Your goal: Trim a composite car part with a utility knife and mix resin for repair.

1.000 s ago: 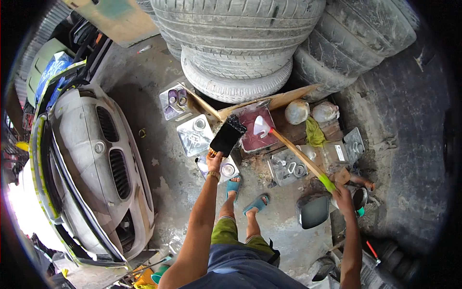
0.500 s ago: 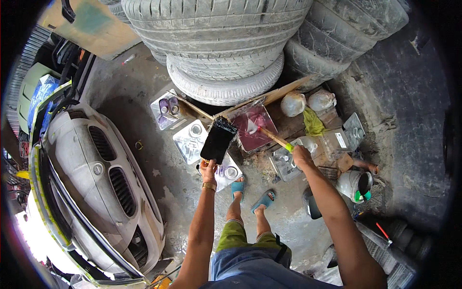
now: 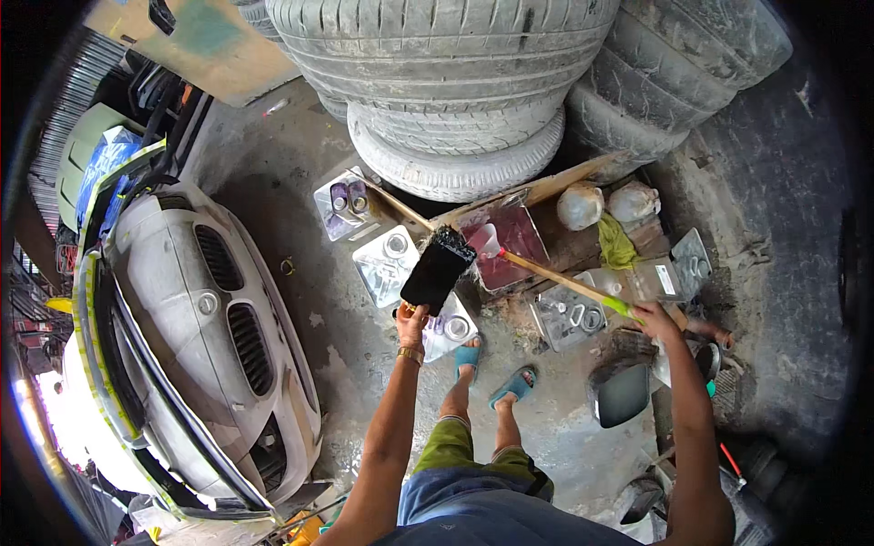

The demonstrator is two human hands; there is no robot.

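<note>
My left hand [image 3: 412,325] is closed around the lower end of a flat black rectangular thing [image 3: 435,278] with a rough, glossy upper edge. I cannot tell its kind. My right hand [image 3: 654,321] grips the lime-green end of a long wooden-handled tool [image 3: 564,278]. This tool's small white and red head [image 3: 485,240] is over a dark red, square-topped can [image 3: 516,264], near the black thing's upper corner. Behind the black thing, a thin wooden stick [image 3: 401,202] runs toward the tyres.
Used tyres [image 3: 446,82] are stacked ahead. Several metal cans [image 3: 387,264] stand around the red one, with a yellow-green cloth [image 3: 615,241] to the right. A car front bumper [image 3: 196,309] fills the left. A dark grey container-like object [image 3: 619,396] lies below my right hand.
My right hand has moved right, and more of the wooden handle shows between it and the can. The left hand still holds the black thing. The whole view has shifted slightly.
</note>
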